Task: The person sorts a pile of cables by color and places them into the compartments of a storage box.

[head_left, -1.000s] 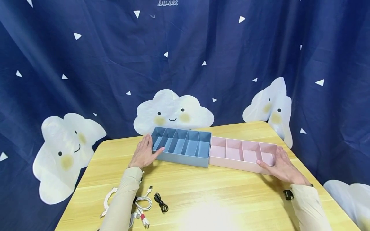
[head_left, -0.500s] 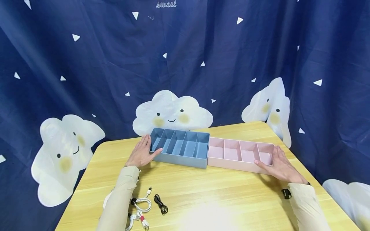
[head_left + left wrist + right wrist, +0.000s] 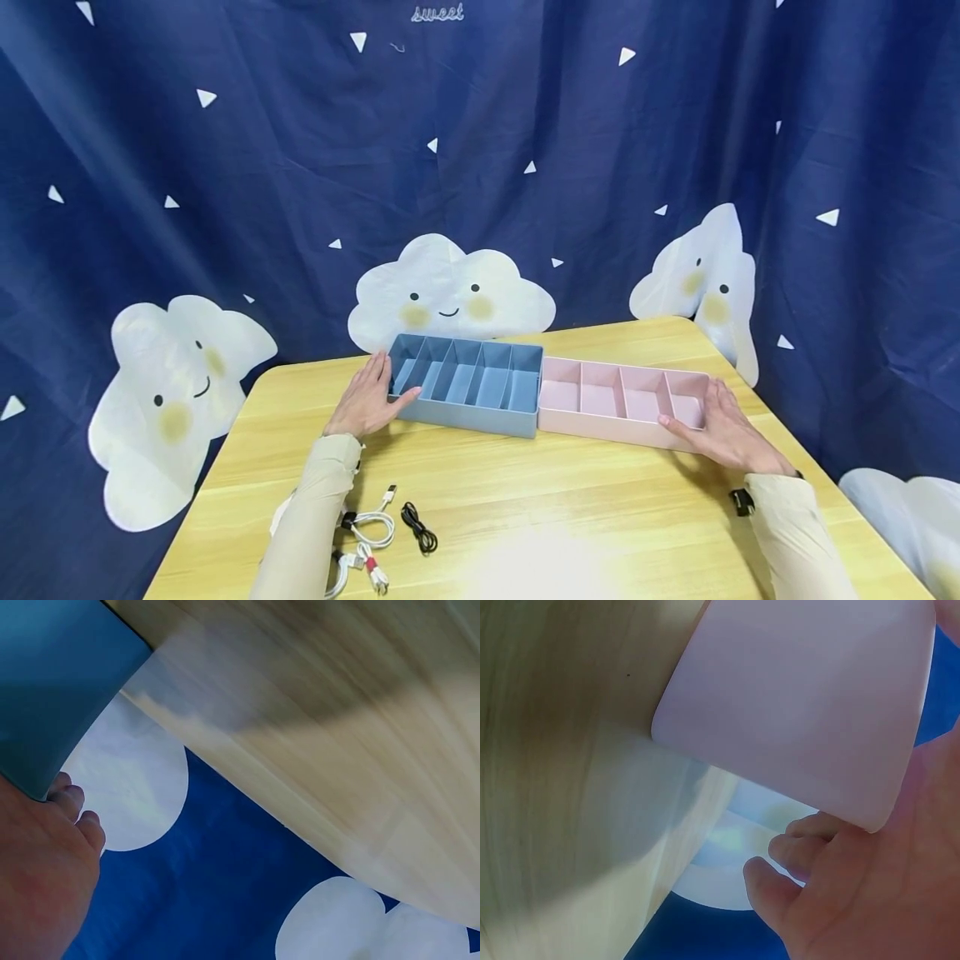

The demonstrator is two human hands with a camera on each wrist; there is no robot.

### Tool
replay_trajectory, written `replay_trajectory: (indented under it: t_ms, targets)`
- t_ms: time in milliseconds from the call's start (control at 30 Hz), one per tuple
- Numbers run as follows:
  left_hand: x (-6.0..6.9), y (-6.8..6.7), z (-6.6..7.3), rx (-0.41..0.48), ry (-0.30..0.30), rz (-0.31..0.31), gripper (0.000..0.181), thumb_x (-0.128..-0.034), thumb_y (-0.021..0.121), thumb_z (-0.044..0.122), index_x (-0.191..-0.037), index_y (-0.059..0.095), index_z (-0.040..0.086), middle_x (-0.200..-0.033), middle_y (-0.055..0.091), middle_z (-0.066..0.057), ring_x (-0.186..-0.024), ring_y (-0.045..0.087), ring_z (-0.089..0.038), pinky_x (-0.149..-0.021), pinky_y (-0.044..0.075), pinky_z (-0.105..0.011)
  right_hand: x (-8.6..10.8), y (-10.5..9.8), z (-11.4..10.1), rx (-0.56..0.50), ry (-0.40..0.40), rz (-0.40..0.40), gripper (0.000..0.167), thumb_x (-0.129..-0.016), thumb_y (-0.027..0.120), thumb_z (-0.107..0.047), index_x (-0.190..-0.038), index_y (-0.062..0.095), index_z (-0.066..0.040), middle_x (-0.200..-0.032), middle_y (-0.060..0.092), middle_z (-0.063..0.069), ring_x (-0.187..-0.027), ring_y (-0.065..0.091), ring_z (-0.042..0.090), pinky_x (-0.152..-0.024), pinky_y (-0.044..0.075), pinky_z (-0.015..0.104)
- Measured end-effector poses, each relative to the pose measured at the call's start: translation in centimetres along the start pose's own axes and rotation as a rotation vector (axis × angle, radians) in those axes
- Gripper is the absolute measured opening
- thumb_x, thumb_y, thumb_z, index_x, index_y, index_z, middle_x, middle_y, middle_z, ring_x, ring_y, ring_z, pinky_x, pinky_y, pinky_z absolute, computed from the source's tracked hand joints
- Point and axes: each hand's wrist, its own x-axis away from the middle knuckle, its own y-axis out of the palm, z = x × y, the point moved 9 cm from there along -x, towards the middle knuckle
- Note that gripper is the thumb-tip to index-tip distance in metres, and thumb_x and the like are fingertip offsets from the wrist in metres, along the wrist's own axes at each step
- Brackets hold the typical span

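In the head view, a blue divided storage box (image 3: 472,417) stands on the table, its right end against a pink divided storage box (image 3: 607,427). My left hand (image 3: 367,396) lies with straight fingers along the blue box's left end, the thumb on its front rim. At the pink box's far right end my right hand (image 3: 735,429) presses in the same way, thumb over the front edge. The left wrist view shows the corner of the blue box (image 3: 67,682) against the palm; the right wrist view shows the pink box's end (image 3: 795,705) against the other palm. No contents show in the compartments.
Several white cables (image 3: 371,531) and a black coiled cable (image 3: 418,527) lie at the front left of the wooden table (image 3: 570,492). My left sleeve (image 3: 311,517) covers part of them. A blue curtain (image 3: 480,150) with clouds hangs behind the table's back edge.
Both boxes have slid slightly left together with my hands, mostly in the first half second. The left forearm now covers more of the white cables.
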Motion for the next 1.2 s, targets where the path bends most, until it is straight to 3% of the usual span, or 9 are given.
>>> replay_trajectory:
  t_ms: [267, 467, 1200]
  targets:
    - [0.8, -0.4, -0.1, 0.008, -0.005, 0.021, 0.109, -0.0959, 0.040, 0.078, -0.162, 0.018, -0.006, -0.173, 0.011, -0.023, -0.162, 0.012, -0.040, -0.130, 0.013, -0.058, -0.3, 0.1, -0.4, 0.030, -0.012, 0.000, 0.122, -0.096, 0.054, -0.065, -0.153, -0.011, 0.021, -0.161, -0.014, 0.046, -0.151, -0.007, 0.063, -0.120, 0.007, 0.076]
    - [1.2, -0.3, -0.5, 0.008, -0.021, 0.010, 0.110, -0.0962, 0.038, 0.078, -0.162, 0.016, -0.007, -0.173, 0.007, -0.023, -0.162, 0.008, -0.039, -0.130, 0.012, -0.057, -0.6, 0.3, -0.6, 0.043, -0.010, -0.004, 0.123, -0.095, 0.056, -0.065, -0.154, -0.010, 0.021, -0.161, -0.012, 0.045, -0.152, -0.005, 0.063, -0.120, 0.008, 0.075]
    - [3.2, -0.6, -1.6, 0.024, -0.054, 0.011, 0.110, -0.0962, 0.039, 0.078, -0.162, 0.015, -0.007, -0.173, 0.007, -0.024, -0.162, 0.007, -0.041, -0.131, 0.011, -0.056, -1.7, 0.6, -1.8, 0.017, -0.072, -0.016, 0.122, -0.094, 0.059, -0.063, -0.156, -0.009, 0.018, -0.164, -0.008, 0.044, -0.154, -0.003, 0.060, -0.120, 0.010, 0.075]
